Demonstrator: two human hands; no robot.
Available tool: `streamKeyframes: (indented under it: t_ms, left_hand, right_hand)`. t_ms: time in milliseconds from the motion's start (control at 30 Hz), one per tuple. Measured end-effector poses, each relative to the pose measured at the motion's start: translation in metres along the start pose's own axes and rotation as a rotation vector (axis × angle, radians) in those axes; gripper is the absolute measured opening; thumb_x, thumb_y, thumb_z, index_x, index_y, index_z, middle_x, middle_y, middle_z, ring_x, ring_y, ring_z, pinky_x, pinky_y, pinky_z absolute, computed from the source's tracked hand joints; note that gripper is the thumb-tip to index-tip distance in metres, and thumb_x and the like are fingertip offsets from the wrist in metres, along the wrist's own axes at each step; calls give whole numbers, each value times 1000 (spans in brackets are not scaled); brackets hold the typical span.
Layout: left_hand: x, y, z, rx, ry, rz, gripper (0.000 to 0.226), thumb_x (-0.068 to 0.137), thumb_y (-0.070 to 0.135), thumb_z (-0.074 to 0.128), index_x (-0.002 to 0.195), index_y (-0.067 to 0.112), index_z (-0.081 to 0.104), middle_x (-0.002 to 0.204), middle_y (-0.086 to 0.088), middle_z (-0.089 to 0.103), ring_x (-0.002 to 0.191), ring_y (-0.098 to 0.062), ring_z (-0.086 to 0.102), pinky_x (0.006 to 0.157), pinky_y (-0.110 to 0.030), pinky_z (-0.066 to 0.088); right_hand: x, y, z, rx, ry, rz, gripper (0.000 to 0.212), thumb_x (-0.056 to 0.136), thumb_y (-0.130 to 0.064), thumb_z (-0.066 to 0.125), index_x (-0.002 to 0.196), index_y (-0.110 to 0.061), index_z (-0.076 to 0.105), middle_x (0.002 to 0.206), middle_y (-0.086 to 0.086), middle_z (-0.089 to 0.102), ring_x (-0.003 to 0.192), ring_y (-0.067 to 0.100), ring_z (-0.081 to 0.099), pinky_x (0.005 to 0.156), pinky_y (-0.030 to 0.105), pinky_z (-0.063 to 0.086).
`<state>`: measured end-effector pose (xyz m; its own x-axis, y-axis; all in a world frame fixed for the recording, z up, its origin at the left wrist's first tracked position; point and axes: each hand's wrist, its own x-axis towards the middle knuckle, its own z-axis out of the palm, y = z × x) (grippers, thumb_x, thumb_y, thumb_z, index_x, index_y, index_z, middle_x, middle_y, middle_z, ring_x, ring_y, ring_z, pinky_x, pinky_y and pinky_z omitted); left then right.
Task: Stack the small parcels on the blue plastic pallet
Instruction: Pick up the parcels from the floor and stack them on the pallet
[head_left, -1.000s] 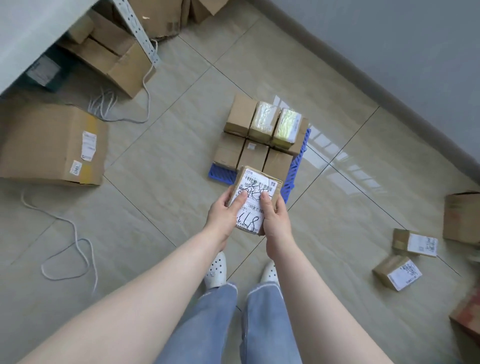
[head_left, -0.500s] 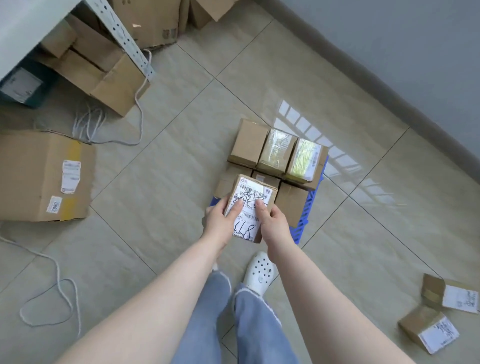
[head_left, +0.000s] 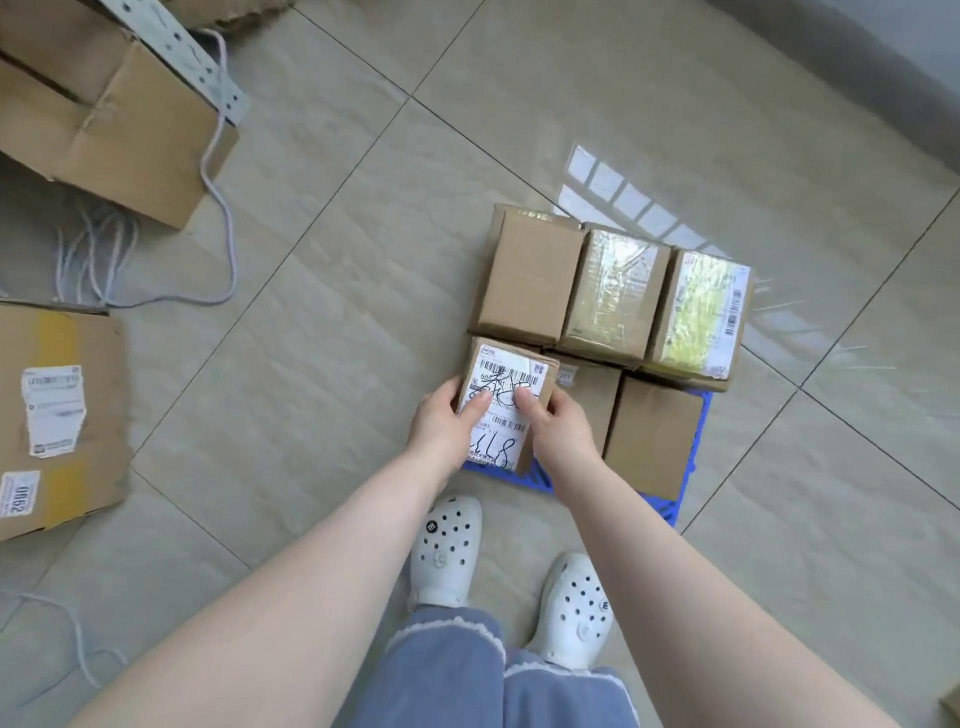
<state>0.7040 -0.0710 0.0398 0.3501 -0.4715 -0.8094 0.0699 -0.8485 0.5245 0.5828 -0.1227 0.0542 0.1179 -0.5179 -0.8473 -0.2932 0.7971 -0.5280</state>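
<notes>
I hold a small cardboard parcel (head_left: 506, 387) with a white shipping label and black handwriting. My left hand (head_left: 441, 423) grips its left side and my right hand (head_left: 558, 428) its right side, thumbs on the label. It sits over the near left corner of the blue plastic pallet (head_left: 691, 467). Whether it rests on a parcel below I cannot tell. Several brown parcels fill the pallet: a plain one (head_left: 530, 278), a taped one (head_left: 610, 293) and one with a yellow-green label (head_left: 698, 309) on the upper far row, two lower ones (head_left: 652, 434) in front.
A large labelled carton (head_left: 57, 415) lies at the left edge. Opened cartons (head_left: 104, 119) and a perforated metal strut (head_left: 182, 52) sit at the top left, with a grey cable (head_left: 213, 182) trailing over the tiles. My white clogs (head_left: 447, 545) stand just before the pallet.
I have stepped closer and leaned over the pallet. Both hands have carried the labelled parcel forward and down to the pallet's near left corner.
</notes>
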Motion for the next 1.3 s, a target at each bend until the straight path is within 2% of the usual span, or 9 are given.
streamKeyframes:
  t_ms: [67, 333, 500, 700, 800, 867, 1000, 1133, 1300]
  left_hand:
    - [12, -2, 0, -9, -12, -9, 11, 91, 31, 62, 102, 31, 63, 103, -1, 73, 95, -24, 71, 89, -47, 56]
    - [32, 2, 12, 7, -8, -27, 26, 92, 34, 62, 115, 22, 63, 107, -1, 72, 95, -23, 70, 87, -45, 57]
    - [33, 4, 14, 21, 8, -36, 36, 93, 34, 61, 126, 19, 57, 115, -1, 69, 98, -19, 68, 89, -40, 56]
    - [22, 11, 13, 23, 18, -49, 49, 94, 34, 59, 138, 14, 47, 127, 1, 60, 107, -13, 60, 88, -26, 47]
    - [6, 13, 10, -14, 60, -96, 62, 93, 36, 61, 145, 8, 40, 140, -5, 55, 123, -18, 56, 102, -30, 44]
    - [-9, 16, 7, -11, 81, -136, 64, 94, 37, 59, 146, 7, 37, 142, -9, 53, 125, -19, 54, 100, -24, 41]
    - [-49, 32, 3, -44, 91, -164, 60, 96, 38, 56, 145, 10, 38, 139, -4, 50, 113, -16, 51, 69, -5, 42]
    - [-102, 59, 2, -141, 54, -141, 50, 95, 38, 57, 135, 8, 51, 130, -5, 59, 119, -19, 54, 105, -33, 41]
    - [-197, 111, 4, -452, -91, -157, 22, 98, 25, 54, 118, 14, 55, 105, -2, 66, 100, -16, 62, 87, -27, 49]
  right_hand:
    - [13, 3, 3, -38, 24, -3, 23, 98, -23, 55, 119, -17, 60, 107, -2, 70, 90, 13, 67, 79, 29, 54]
    - [40, 8, 4, -128, 82, 20, 29, 97, -31, 55, 122, -19, 58, 111, 1, 70, 100, 22, 68, 94, 48, 53]
    - [44, 8, 4, -135, 88, 14, 29, 96, -31, 56, 121, -16, 58, 108, 1, 69, 99, 23, 68, 92, 48, 53]
    - [29, 3, -2, -209, 97, 79, 72, 94, -47, 54, 152, -11, 29, 148, 8, 45, 135, 27, 45, 110, 45, 38]
    - [10, 3, -13, -215, 101, 133, 73, 95, -47, 52, 153, -12, 24, 151, 9, 41, 136, 26, 44, 111, 42, 37]
    - [-9, 3, -22, -208, 105, 147, 71, 96, -47, 52, 152, -12, 28, 150, 8, 43, 134, 25, 46, 109, 39, 38]
    - [-50, 1, -36, -72, 107, 133, 57, 95, -44, 54, 140, -9, 48, 136, 6, 57, 123, 21, 54, 107, 38, 42]
    - [-104, -22, -51, 195, 111, 105, 37, 97, -34, 56, 123, -8, 61, 110, 4, 68, 103, 17, 65, 85, 26, 53]
    - [-194, -64, -76, 490, 94, 59, 37, 96, -32, 58, 121, -5, 63, 111, 11, 71, 106, 21, 68, 85, 26, 55]
